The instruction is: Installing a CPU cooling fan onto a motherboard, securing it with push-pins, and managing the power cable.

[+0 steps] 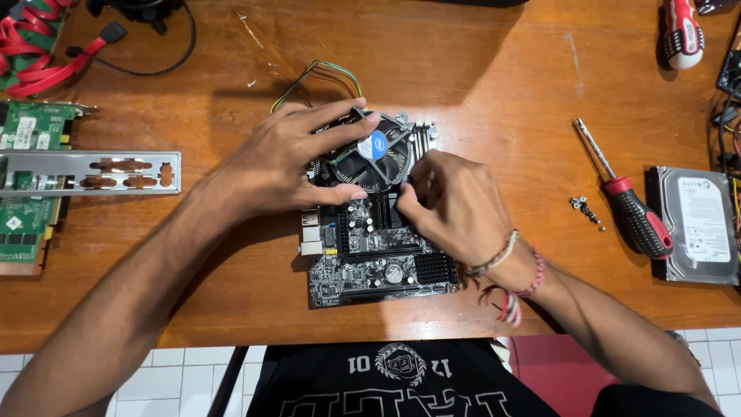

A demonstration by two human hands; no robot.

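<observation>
A small black motherboard (370,266) lies flat on the wooden table (478,85). On its upper half sits a round black cooler fan (370,158) with a blue centre sticker and thin coloured wires (324,73) trailing behind it. My left hand (289,158) is spread over the fan's left side, fingers across its rim and thumb along its lower edge. My right hand (448,201) is curled against the fan's lower right corner, fingertips pinched at the edge. Beaded bracelets circle my right wrist.
A red-and-black screwdriver (625,197) and several loose screws (583,207) lie to the right, beside a hard drive (698,224). A metal port shield (93,171) and green circuit cards (27,232) sit at left. Red cables (46,54) are top left, another screwdriver (683,31) top right.
</observation>
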